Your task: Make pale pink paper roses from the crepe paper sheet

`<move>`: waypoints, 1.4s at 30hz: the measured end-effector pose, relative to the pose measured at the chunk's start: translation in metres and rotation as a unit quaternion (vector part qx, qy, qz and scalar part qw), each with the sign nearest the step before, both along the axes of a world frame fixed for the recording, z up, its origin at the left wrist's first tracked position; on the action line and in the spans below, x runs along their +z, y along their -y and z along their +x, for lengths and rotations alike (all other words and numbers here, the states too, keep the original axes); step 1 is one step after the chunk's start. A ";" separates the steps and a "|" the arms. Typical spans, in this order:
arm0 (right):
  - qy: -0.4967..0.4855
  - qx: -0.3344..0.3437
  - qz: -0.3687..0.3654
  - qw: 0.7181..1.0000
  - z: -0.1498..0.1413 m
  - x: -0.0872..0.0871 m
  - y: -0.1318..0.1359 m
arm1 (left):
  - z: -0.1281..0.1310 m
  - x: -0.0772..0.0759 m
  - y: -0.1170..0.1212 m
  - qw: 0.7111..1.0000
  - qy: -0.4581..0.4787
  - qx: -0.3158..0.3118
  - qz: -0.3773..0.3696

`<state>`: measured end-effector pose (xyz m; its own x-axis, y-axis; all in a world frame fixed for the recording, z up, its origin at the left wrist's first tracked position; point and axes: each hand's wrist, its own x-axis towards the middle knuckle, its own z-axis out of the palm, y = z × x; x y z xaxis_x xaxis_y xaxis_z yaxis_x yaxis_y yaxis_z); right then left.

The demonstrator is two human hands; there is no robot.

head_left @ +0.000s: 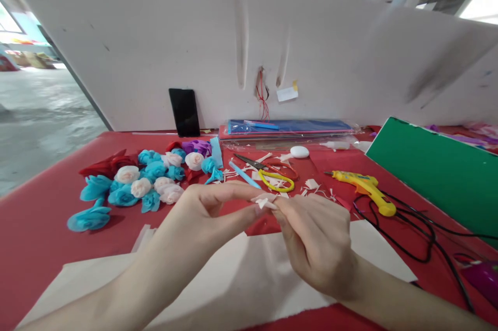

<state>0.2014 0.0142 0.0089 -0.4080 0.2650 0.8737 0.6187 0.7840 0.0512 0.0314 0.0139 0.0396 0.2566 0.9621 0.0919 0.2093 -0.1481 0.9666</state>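
Note:
Between my two hands is a small piece of pale pink paper, folded or rolled, with pointed ends. My left hand pinches its left side between thumb and forefinger. From the other side, my right hand grips it with thumb and forefinger, the other fingers curled in. Under both hands lies a large cream paper sheet. Just beyond my fingertips are scissors with yellow and red handles, a light blue pen and scattered pale paper scraps.
Blue, white, red and purple paper flowers are heaped at left. A yellow glue gun with a black cable lies right, before a green board. A phone leans on the white partition. Wrapped blue sheets lie behind.

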 end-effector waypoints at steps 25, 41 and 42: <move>-0.017 0.033 -0.110 0.993 -0.001 0.003 0.006 | -0.004 0.000 0.005 0.998 -0.011 0.024 0.053; -0.171 0.090 -0.345 0.918 -0.006 0.020 0.015 | -0.005 0.001 0.005 0.999 0.009 0.009 0.038; -0.175 0.093 -0.356 0.913 -0.006 0.021 0.015 | -0.005 0.001 0.004 0.999 0.010 0.011 0.041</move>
